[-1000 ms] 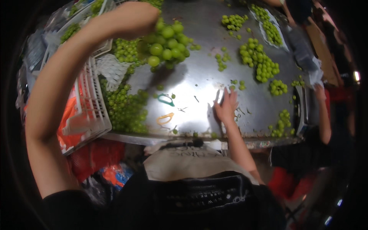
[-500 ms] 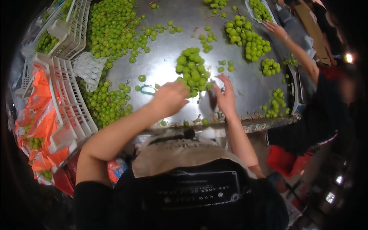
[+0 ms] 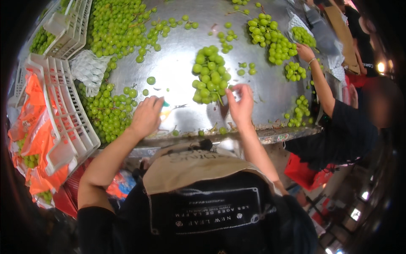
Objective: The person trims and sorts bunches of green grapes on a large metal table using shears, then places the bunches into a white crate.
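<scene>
A bunch of green grapes [image 3: 210, 76] lies on the shiny metal table [image 3: 177, 63] in front of me. My right hand [image 3: 241, 103] rests at the bunch's lower right edge, fingers spread, fingertips against the nearest grapes. My left hand [image 3: 146, 116] lies palm down on the table to the left of the bunch, fingers curled over a pair of scissors [image 3: 165, 104]; only a teal bit of handle shows past the fingertips. Loose single grapes [image 3: 150, 80] lie between the two hands.
A heap of green grapes [image 3: 110, 112] lies left of my left hand, and a larger heap [image 3: 116, 23] at the back left. White plastic crates [image 3: 63, 122] and orange bags [image 3: 31, 114] stand at the left. Another person's hand [image 3: 305, 53] works on bunches at the right.
My left hand has set the raised grape bunch down on the table, let go of it and moved left onto the scissors. My right hand has stayed beside the bunch.
</scene>
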Tool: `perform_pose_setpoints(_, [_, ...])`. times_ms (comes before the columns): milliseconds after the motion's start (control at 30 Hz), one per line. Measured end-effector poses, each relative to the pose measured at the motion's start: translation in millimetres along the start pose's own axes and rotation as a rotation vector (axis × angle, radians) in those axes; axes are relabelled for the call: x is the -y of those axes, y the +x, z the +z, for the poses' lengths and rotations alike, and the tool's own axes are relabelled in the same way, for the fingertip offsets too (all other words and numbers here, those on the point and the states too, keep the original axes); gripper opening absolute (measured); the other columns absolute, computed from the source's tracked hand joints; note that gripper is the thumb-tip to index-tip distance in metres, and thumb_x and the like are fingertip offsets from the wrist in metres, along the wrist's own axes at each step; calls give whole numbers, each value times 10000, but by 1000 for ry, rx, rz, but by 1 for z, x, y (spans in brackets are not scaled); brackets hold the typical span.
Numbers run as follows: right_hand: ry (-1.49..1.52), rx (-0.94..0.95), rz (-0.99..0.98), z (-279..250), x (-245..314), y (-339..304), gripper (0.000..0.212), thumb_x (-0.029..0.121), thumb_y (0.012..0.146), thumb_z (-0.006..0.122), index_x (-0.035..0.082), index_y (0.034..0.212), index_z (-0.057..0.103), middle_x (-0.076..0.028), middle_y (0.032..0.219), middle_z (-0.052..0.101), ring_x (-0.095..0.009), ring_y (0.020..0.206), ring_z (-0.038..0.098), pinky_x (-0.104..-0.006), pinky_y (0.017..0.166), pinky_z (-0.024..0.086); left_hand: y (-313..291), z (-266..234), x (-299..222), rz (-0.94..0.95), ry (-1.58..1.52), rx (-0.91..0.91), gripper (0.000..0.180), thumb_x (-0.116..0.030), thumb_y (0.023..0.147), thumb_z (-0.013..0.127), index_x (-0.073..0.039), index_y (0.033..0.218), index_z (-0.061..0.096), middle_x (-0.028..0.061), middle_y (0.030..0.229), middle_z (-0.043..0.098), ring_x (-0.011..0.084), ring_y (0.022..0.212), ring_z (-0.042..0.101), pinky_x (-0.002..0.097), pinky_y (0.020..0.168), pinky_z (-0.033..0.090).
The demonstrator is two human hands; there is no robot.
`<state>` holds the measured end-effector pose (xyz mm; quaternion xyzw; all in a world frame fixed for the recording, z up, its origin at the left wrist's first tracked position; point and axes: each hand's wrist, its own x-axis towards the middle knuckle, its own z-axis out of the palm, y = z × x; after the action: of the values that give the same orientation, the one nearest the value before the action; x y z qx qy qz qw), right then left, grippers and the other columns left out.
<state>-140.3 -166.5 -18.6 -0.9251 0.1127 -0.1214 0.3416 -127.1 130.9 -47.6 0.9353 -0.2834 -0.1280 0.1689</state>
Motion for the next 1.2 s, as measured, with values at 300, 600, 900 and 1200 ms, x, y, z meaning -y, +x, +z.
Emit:
perform_pose_setpoints(300, [-79,152,-322,29,12,17,264,129,742,658,47,982,583,-118,1100,553,-317,1105,450,-406,927,356,10,-11,18,-312,-671,96,499,-42,709,652,16,1186,514,106,838,594,176,751,568,285,682,476])
perform_pose_setpoints(600, [196,289,-288,12,-17,7,195,21,682,680,55,859,607,-95,1098,580,-306,1122,481,-389,959,369,38,-55,-25,-221,-1128,438,355,-42,760,667,-36,1106,589,11,808,609,75,749,574,221,655,477])
perform_pose_setpoints(900, [263,258,-302,8,-18,5,176,-26,671,676,40,809,590,-88,1078,589,-280,1103,511,-369,917,411,109,-68,-41,-93,-737,775,274,-291,836,565,-57,910,689,58,743,672,113,587,629,254,523,496])
perform_pose_setpoints(1200, [275,205,-311,8,-19,2,182,-44,656,677,35,793,586,-90,1063,590,-273,1078,522,-360,898,421,137,-99,-62,-143,-596,860,327,-344,825,567,-46,851,699,83,700,662,117,544,607,257,505,484])
